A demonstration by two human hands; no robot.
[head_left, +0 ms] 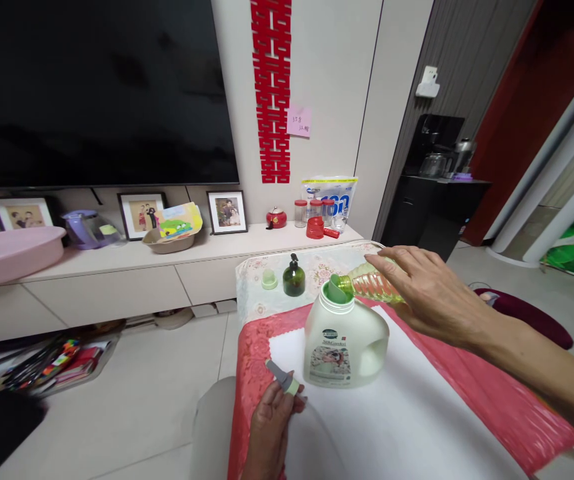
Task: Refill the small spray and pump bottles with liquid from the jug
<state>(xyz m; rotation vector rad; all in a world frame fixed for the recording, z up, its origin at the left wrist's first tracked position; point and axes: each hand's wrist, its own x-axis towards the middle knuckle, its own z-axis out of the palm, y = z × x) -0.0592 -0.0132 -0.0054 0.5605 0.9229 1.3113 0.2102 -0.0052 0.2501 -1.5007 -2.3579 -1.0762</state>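
Observation:
A white detergent jug (345, 347) with a label stands on a white sheet (417, 413) laid over a red cloth. A green funnel (337, 289) sits in the jug's mouth. My right hand (427, 293) is closed round a clear bottle of yellowish liquid (371, 283), tipped on its side with its neck in the funnel. My left hand (269, 427) rests at the table's near left edge and pinches a small grey and pale green cap-like piece (284, 378). A dark green pump bottle (293, 276) and a pale green cap (269, 279) stand behind the jug.
The table carries a floral cloth (267, 293) at its far end. Behind it a long low cabinet (117, 273) holds photo frames, a pink basin (11, 253), jars and a red teapot (277, 218). A large dark screen (97, 87) hangs above. A black cabinet (431, 207) stands to the right.

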